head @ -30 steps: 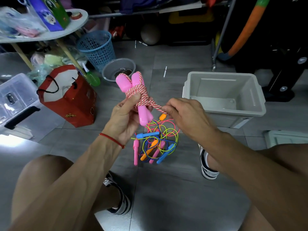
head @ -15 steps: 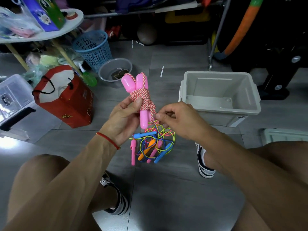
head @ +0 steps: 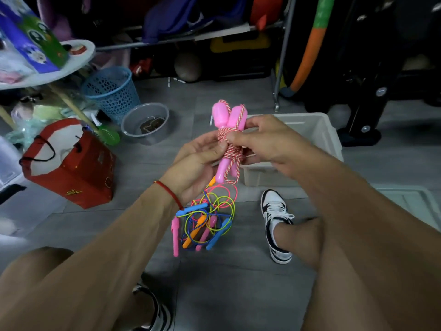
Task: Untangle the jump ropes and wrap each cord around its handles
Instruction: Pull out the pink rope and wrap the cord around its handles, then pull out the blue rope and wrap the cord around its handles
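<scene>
Both hands grip the pink handles [head: 229, 120] bound in red-white cord [head: 230, 149]: left hand [head: 194, 168] from below, right hand [head: 269, 142] apparently pinching the wraps. Tangled ropes [head: 206, 220] lie beneath.

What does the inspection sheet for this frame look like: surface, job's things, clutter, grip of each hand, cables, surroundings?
Surface: grey tiled floor, person seated on it.
Job's things: pink-handled jump rope, its red-white cord wound round both handles, held up; tangled pile of jump ropes with pink, blue and orange handles on the floor below.
Clutter: red bag, blue basket, grey bowl, grey bin.
Grip: left hand holds the wound rope, thumb on the cord; right hand pinches the cord at the wraps.
Cables: nothing seen.
Surroundings: round table at left, dark shelf with stored goods behind.
</scene>
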